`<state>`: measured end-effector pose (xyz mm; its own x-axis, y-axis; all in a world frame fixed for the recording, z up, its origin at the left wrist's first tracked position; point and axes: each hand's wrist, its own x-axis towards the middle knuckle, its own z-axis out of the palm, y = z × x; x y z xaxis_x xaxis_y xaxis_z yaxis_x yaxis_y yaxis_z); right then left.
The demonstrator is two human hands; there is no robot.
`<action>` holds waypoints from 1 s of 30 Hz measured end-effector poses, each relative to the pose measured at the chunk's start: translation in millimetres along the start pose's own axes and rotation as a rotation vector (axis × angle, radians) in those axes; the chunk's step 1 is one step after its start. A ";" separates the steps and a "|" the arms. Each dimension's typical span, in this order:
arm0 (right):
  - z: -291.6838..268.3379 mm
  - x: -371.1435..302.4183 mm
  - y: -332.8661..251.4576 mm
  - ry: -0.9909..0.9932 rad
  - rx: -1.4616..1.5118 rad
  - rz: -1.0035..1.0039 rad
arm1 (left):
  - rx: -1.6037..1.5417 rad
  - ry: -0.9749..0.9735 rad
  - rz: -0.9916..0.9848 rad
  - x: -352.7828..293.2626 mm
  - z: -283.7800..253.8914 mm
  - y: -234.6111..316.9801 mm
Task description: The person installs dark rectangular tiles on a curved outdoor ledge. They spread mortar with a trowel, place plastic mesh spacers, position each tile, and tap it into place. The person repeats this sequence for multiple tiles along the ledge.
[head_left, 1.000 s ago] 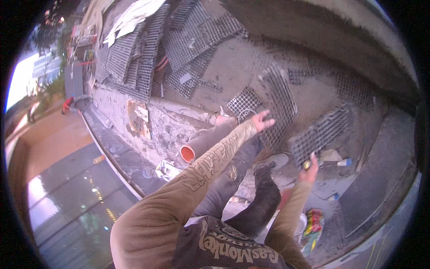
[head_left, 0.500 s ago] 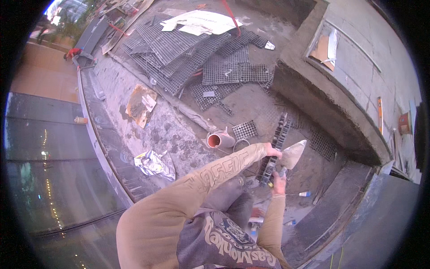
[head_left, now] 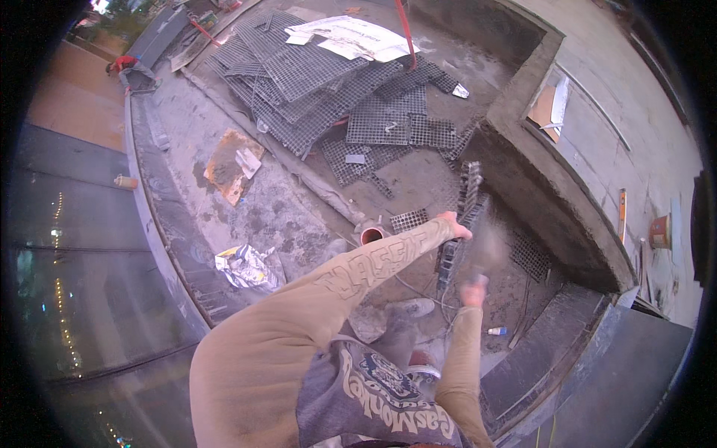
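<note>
My left hand is closed on a narrow black plastic grid panel, held tilted above the ground. Just nearer to me, my right hand grips a pointed trowel beside the panel. Motion smears the blade, so whether it touches the panel cannot be told. To the left of the panel lies a small square of grid, partly behind my left sleeve. An orange-brown pipe opens upward close to that sleeve.
A heap of black grid panels with a white sheet on top lies ahead. A low concrete wall bounds the right side. Crumpled foil packaging and stained cardboard lie left. A person in red bends down far left.
The trowel has swung and is now blurred beside the panel. My left hand keeps its hold, and the panel's angle has shifted slightly. My view has moved a little.
</note>
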<state>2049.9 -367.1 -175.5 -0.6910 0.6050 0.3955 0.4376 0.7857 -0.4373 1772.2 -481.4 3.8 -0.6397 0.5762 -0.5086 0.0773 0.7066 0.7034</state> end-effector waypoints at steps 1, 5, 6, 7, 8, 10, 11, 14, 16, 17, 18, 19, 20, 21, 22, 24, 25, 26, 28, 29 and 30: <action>8.5 -2.7 -53.1 -0.205 0.040 0.175 | 0.101 -0.058 -0.090 -10.8 -18.4 -27.5; 55.5 62.2 -178.1 -0.170 0.184 0.654 | 0.125 0.019 -0.307 17.1 -119.6 -160.0; 62.6 93.6 -177.8 0.023 0.134 0.749 | 0.039 0.027 -0.321 32.1 -144.9 -150.0; 73.0 108.1 -194.0 0.144 0.100 0.764 | -0.038 0.024 -0.359 40.1 -168.6 -157.6; 91.3 114.6 -224.9 0.148 0.061 0.711 | -0.049 0.034 -0.312 46.9 -191.6 -167.8; 149.3 117.5 -323.4 -0.249 0.039 0.578 | -0.064 0.090 -0.248 57.7 -245.6 -206.7; 170.3 110.2 -391.9 -0.657 0.130 0.642 | -0.031 0.110 -0.240 53.1 -274.3 -242.7; 212.0 144.6 -506.3 -0.803 0.945 1.242 | 0.142 0.071 -0.207 49.5 -390.8 -333.6; 274.5 157.1 -495.4 -0.164 0.583 0.849 | 0.099 0.053 -0.242 76.3 -443.4 -312.9; 300.8 170.5 -504.6 0.124 0.407 0.633 | 0.043 0.090 -0.207 94.2 -470.7 -307.6; 318.7 157.9 -561.9 -0.252 0.482 0.787 | 0.053 0.074 -0.243 85.1 -492.9 -343.0; 323.0 142.7 -609.4 -0.630 0.537 0.918 | 0.057 0.055 -0.269 74.1 -502.7 -370.2; 317.7 130.7 -641.8 -0.998 0.555 1.033 | 0.044 0.023 -0.276 65.4 -507.9 -389.3; 309.8 126.0 -653.3 -0.943 0.710 1.170 | 0.093 0.019 -0.229 63.5 -514.8 -407.8; 303.8 119.6 -659.5 -0.872 0.873 1.300 | 0.051 0.048 -0.261 62.4 -524.7 -427.3; 283.4 120.8 -717.6 -0.792 0.855 1.169 | -0.005 0.158 -0.356 64.9 -559.2 -489.8; 286.2 122.2 -760.3 -0.855 0.928 1.102 | -0.270 0.139 -0.443 72.7 -615.2 -549.5; 266.9 103.4 -746.4 -0.787 0.860 1.141 | -0.399 0.059 -0.409 77.8 -609.8 -537.1; 246.1 90.7 -739.2 -0.738 0.881 1.173 | -0.566 0.142 -0.210 78.4 -629.1 -530.2; 247.1 86.2 -735.6 -0.758 0.974 1.164 | -0.578 0.299 -0.030 76.2 -651.1 -541.2; 234.2 74.0 -697.9 -0.700 1.009 1.195 | -0.551 0.316 0.315 77.9 -663.8 -509.2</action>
<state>1558.7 -900.9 -30.2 -0.4962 0.3676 -0.7866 0.5401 -0.5787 -0.6111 1175.4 -1068.9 -64.4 -0.8486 0.5128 -0.1302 -0.0499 0.1673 0.9846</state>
